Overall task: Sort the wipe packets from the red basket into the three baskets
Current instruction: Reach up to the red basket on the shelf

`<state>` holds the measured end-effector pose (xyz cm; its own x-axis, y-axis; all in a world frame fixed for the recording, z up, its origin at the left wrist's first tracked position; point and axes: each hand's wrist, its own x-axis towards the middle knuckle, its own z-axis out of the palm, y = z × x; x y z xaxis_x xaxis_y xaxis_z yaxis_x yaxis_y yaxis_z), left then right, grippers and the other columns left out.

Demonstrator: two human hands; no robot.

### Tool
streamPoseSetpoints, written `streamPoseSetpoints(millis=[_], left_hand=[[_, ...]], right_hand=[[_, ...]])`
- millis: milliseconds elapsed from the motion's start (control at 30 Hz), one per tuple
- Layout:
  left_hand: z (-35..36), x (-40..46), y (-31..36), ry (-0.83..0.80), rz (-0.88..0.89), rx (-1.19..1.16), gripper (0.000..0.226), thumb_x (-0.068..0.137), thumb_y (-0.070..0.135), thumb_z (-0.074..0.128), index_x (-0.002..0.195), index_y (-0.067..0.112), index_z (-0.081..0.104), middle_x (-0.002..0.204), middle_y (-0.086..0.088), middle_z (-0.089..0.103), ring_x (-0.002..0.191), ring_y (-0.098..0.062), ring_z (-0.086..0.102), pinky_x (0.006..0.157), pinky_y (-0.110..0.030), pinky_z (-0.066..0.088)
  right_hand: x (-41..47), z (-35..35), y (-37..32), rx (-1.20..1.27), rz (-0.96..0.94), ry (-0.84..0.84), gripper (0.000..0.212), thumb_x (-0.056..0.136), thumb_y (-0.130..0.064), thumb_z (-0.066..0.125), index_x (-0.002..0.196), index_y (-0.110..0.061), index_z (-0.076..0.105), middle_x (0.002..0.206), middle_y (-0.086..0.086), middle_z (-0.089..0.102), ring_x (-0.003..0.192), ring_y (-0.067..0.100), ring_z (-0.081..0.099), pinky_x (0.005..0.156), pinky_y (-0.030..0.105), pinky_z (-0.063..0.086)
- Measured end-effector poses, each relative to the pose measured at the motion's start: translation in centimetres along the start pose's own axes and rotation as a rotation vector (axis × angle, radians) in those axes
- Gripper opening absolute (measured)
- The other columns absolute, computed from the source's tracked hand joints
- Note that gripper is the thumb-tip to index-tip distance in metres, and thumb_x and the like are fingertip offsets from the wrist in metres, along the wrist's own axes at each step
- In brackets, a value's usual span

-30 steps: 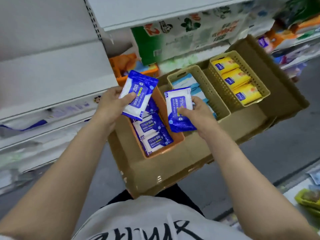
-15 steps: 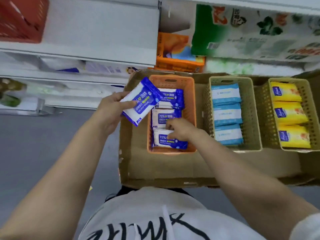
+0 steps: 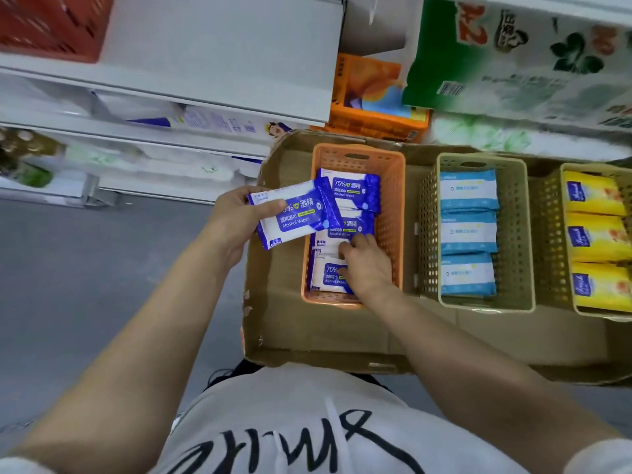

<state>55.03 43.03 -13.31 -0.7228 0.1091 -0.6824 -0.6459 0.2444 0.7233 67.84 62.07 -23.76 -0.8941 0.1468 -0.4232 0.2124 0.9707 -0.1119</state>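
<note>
My left hand [image 3: 236,224] grips a blue-and-white alcohol wipe packet [image 3: 294,217] over the left edge of the orange basket [image 3: 355,152]. Several more blue packets [image 3: 352,189] lie in that basket. My right hand [image 3: 367,266] is inside it, with its fingers pressing down on the nearest packets [image 3: 328,277]. The middle beige basket [image 3: 514,234] holds three light-blue packets [image 3: 468,230]. At the right edge, a yellowish basket [image 3: 549,234] holds yellow packets [image 3: 595,237]. The red basket [image 3: 44,25] stands on the shelf at the upper left.
All three baskets stand in a shallow cardboard tray [image 3: 280,319] in front of me. White shelves [image 3: 205,63] with packaged goods run behind it. An orange box [image 3: 372,94] and a green-and-white pack [image 3: 513,56] sit behind the tray. Grey floor [image 3: 85,268] lies to the left.
My right hand has laid its blue packet down in the orange basket and stays on it. My left hand has brought its packet closer to that basket.
</note>
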Motion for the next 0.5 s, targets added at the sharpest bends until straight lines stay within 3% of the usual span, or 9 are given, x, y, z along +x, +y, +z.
streamPoseSetpoints(millis=[67, 133, 200, 267, 333, 400, 500], left_hand=[[0.2, 0.3, 0.1, 0.038, 0.001, -0.002, 0.043, 0.080, 0.024, 0.079, 0.117, 0.012, 0.061, 0.102, -0.003, 0.073, 0.084, -0.015, 0.073, 0.068, -0.028, 0.059], [0.5, 0.5, 0.2, 0.048, 0.002, -0.004, 0.041, 0.081, 0.023, 0.078, 0.117, 0.014, 0.061, 0.102, -0.002, 0.072, 0.085, -0.014, 0.073, 0.068, -0.027, 0.059], [0.9, 0.6, 0.4, 0.023, 0.004, 0.010, 0.040, 0.082, 0.023, 0.078, 0.117, 0.014, 0.062, 0.101, -0.002, 0.073, 0.085, -0.014, 0.073, 0.070, -0.029, 0.059], [1.6, 0.8, 0.8, -0.033, 0.001, 0.055, 0.037, 0.081, 0.024, 0.078, 0.114, 0.014, 0.063, 0.099, -0.002, 0.074, 0.082, -0.013, 0.074, 0.068, -0.028, 0.059], [2.7, 0.9, 1.2, -0.111, -0.005, 0.106, 0.033, 0.081, 0.023, 0.078, 0.109, 0.015, 0.064, 0.096, -0.002, 0.075, 0.079, -0.012, 0.075, 0.063, -0.026, 0.059], [4.1, 1.0, 1.8, -0.188, 0.009, 0.136, 0.030, 0.081, 0.022, 0.078, 0.108, 0.016, 0.065, 0.094, -0.001, 0.075, 0.078, -0.012, 0.075, 0.058, -0.023, 0.058], [6.0, 1.5, 2.4, -0.265, 0.030, 0.119, 0.029, 0.082, 0.020, 0.078, 0.108, 0.014, 0.067, 0.097, -0.004, 0.076, 0.081, -0.014, 0.075, 0.060, -0.024, 0.058]], right_hand=[[0.4, 0.2, 0.6, 0.013, -0.012, -0.025, 0.034, 0.089, -0.030, 0.066, 0.121, -0.020, 0.064, 0.125, 0.005, 0.054, 0.121, 0.024, 0.046, 0.094, 0.038, 0.049], [0.9, -0.6, 1.5, 0.257, 0.044, -0.020, 0.029, 0.089, -0.032, 0.069, 0.115, -0.020, 0.069, 0.118, 0.004, 0.061, 0.113, 0.022, 0.055, 0.093, 0.036, 0.050], [1.5, -2.8, 2.3, 0.597, 0.187, 0.140, 0.024, 0.091, -0.031, 0.067, 0.111, -0.019, 0.070, 0.110, 0.003, 0.068, 0.101, 0.019, 0.064, 0.089, 0.035, 0.053], [2.1, -6.3, 2.7, 0.779, 0.276, 0.335, 0.022, 0.094, -0.030, 0.063, 0.113, -0.020, 0.068, 0.109, -0.002, 0.071, 0.099, 0.013, 0.065, 0.088, 0.032, 0.053], [2.6, -10.3, 2.6, 0.959, 0.239, 0.370, 0.025, 0.095, -0.031, 0.062, 0.118, -0.023, 0.066, 0.115, -0.008, 0.069, 0.105, 0.006, 0.063, 0.091, 0.028, 0.052], [3.1, -13.6, 2.5, 1.036, 0.132, 0.178, 0.034, 0.092, -0.034, 0.066, 0.126, -0.027, 0.061, 0.123, -0.013, 0.064, 0.111, 0.002, 0.059, 0.087, 0.024, 0.052], [3.8, -15.5, 2.8, 0.938, 0.025, -0.198, 0.035, 0.089, -0.029, 0.071, 0.123, -0.024, 0.062, 0.111, -0.010, 0.066, 0.102, 0.005, 0.065, 0.077, 0.023, 0.055]])
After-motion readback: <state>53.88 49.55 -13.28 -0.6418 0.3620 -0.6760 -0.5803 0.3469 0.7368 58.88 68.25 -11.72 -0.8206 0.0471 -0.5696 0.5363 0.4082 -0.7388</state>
